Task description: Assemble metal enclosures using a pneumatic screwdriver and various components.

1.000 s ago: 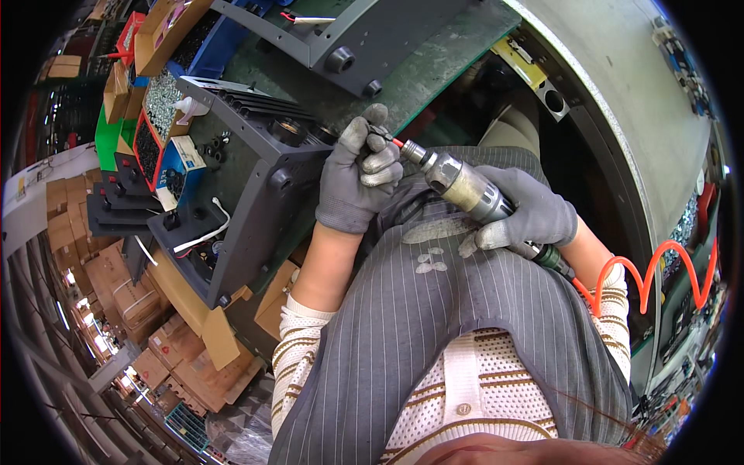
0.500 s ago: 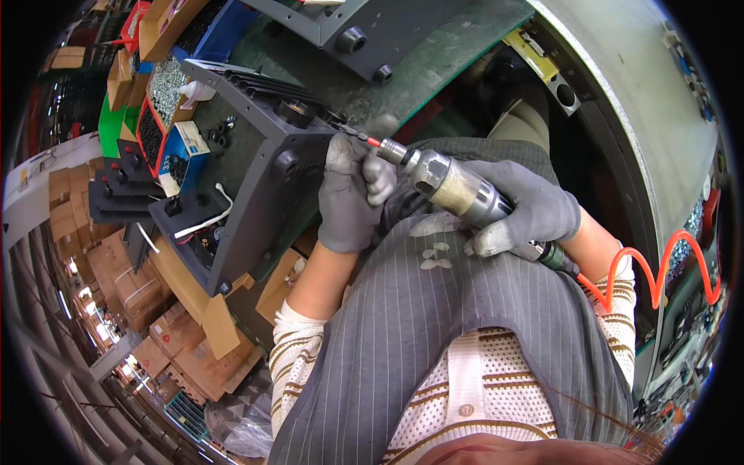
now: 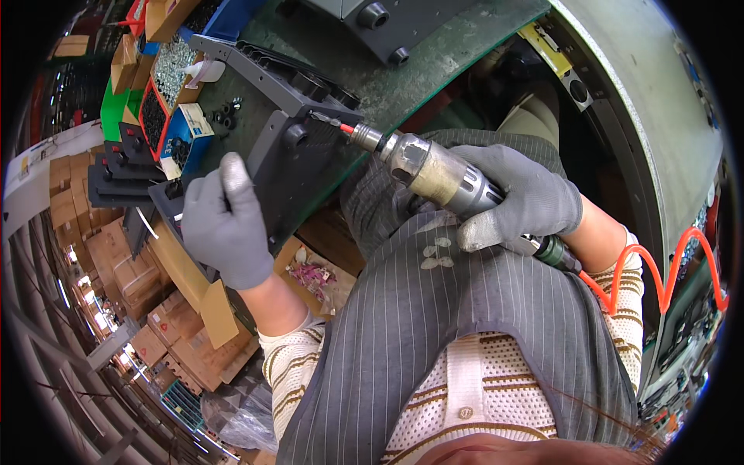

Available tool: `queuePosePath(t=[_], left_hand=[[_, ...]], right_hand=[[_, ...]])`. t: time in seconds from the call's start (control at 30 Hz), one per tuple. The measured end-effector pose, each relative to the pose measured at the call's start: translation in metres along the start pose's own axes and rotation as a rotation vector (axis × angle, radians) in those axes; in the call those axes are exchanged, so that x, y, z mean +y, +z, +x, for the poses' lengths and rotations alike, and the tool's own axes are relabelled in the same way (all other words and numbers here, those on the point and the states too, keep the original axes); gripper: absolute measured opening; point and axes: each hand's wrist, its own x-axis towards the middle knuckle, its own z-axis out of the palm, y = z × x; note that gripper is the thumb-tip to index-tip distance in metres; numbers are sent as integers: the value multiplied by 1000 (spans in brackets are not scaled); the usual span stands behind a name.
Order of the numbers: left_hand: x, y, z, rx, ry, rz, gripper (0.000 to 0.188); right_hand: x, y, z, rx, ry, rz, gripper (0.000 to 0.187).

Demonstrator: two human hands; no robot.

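In my gloved right hand (image 3: 519, 190) is a pneumatic screwdriver (image 3: 430, 170), gripped around its metal body. Its bit points left, the tip at the corner of a dark grey metal housing (image 3: 267, 159); whether the tip sits on a screw is too small to tell. My gloved left hand (image 3: 226, 225) is over the near-left side of that housing, thumb raised and apart from the fingers. Nothing shows in it, and it hides part of the panel behind. Round black feet (image 3: 295, 136) stick out from the housing.
An orange coiled hose (image 3: 666, 287) trails right from the screwdriver. A second grey housing (image 3: 403, 27) stands on the green bench (image 3: 465, 39). Screw bins (image 3: 155, 116) and a blue box (image 3: 188, 132) lie at the left. Cardboard boxes (image 3: 132, 263) are stacked beyond.
My left hand has left the screwdriver's bit and moved left to the housing's side. The screwdriver has shifted slightly left and up, its bit now at the housing's corner.
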Motion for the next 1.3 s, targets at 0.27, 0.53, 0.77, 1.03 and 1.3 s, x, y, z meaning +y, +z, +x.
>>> queuePosePath(t=[0.27,0.53,0.77,1.03,1.3], left_hand=[[22,25,17,-76,103,112,39],[30,24,21,-93,114,122,37],[30,25,21,-104,113,103,33],[56,7,-18,-383,-97,-1023,21],[47,101,-51,-926,-1515,-2230,34]], right_hand=[[-8,2,-16,118,-82,274,57],[-14,3,-18,163,-86,136,50],[-15,0,-13,180,-72,-7,53],[3,-13,-25,182,-93,-32,67],[25,-32,-35,216,-1,-136,72]])
